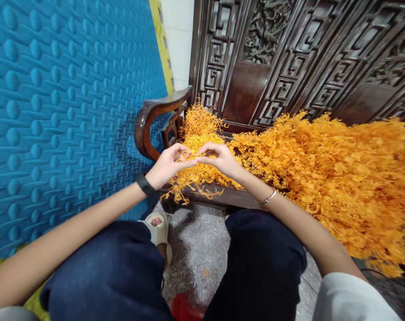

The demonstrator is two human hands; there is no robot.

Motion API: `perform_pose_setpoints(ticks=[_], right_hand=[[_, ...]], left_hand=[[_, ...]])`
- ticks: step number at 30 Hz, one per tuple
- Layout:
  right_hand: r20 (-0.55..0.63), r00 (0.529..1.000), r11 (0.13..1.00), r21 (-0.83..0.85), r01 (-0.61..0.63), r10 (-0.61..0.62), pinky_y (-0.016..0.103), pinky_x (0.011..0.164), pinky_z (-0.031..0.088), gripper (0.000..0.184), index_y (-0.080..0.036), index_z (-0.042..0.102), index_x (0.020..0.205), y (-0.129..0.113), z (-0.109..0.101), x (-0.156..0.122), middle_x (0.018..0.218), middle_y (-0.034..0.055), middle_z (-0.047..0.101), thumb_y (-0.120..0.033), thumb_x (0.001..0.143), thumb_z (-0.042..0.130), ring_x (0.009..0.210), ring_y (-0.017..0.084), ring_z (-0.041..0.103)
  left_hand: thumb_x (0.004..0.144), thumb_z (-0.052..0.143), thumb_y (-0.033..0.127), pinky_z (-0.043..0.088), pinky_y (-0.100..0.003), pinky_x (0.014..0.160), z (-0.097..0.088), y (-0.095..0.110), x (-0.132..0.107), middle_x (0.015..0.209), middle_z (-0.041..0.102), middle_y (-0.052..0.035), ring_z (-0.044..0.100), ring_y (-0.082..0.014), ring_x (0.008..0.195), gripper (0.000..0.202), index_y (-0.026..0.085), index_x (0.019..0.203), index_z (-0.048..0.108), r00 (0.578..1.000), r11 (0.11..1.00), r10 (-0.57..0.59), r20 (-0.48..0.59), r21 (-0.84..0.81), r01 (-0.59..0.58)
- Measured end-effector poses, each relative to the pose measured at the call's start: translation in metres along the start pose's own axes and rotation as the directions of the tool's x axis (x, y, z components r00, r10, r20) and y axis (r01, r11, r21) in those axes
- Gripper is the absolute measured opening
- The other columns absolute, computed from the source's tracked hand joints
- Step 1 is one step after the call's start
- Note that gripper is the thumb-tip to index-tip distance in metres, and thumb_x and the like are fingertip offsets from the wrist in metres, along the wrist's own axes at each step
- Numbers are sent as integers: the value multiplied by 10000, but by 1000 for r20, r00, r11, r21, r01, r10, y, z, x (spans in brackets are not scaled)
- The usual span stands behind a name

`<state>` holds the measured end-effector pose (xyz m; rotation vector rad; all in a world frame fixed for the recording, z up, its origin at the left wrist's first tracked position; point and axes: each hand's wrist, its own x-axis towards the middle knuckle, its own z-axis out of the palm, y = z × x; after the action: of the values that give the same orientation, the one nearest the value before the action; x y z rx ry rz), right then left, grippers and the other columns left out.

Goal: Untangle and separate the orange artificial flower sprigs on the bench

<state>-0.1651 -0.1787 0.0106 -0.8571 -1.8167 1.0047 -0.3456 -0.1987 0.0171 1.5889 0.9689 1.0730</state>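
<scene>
My left hand [169, 164] and my right hand [221, 159] meet above the edge of a dark wooden bench seat [202, 195]. Both are closed in a pinch on a thin-branched orange artificial flower sprig [185, 183]; part of it hangs below my left fingers. Where exactly each fingertip grips is hard to make out. Behind my hands lies a smaller pile of orange sprigs [202, 122]. A much larger heap of orange artificial flowers [329, 169] spreads over the seat to the right of my right hand.
A curved wooden armrest [148, 118] stands just left of my hands. The carved backrest [255, 84] rises behind the flowers. A blue textured foam mat [71, 111] fills the left side. Below are the speckled floor [195, 240], a pale sandal [165, 227] and a red object [185, 307].
</scene>
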Motion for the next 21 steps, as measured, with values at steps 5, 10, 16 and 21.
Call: perform_pose_setpoints(ticks=[5,10,16,21], right_hand=[[12,995,987,124,-100,99,294,720,448,250,-157,586,700,-5,2,-2,731,5,623,-342,653,748,708,116,569],[-82,981,979,126,-163,174,286,674,444,184,-159,599,637,-3,5,0,645,-16,608,-276,615,739,641,106,547],[-283,922,959,177,-220,264,260,622,420,87,-154,592,551,-10,16,6,545,-30,574,-158,605,661,569,91,521],[-363,897,963,187,-197,254,234,573,400,78,-156,579,552,-16,17,14,538,-41,549,-143,606,634,534,75,495]], left_hand=[[789,578,379,295,-218,514,-1,0,1,581,464,37,386,-74,523,257,138,699,588,990,998,-22,138,68,13],[807,532,330,223,-224,487,-4,0,2,516,387,51,320,-74,482,245,123,720,629,989,992,-32,143,129,14],[799,515,275,203,-230,481,3,1,4,479,351,60,287,-74,465,228,124,646,593,1000,995,-25,7,96,24],[797,504,258,192,-238,473,7,5,2,467,344,63,281,-76,459,233,137,608,565,998,992,14,-59,127,-6]])
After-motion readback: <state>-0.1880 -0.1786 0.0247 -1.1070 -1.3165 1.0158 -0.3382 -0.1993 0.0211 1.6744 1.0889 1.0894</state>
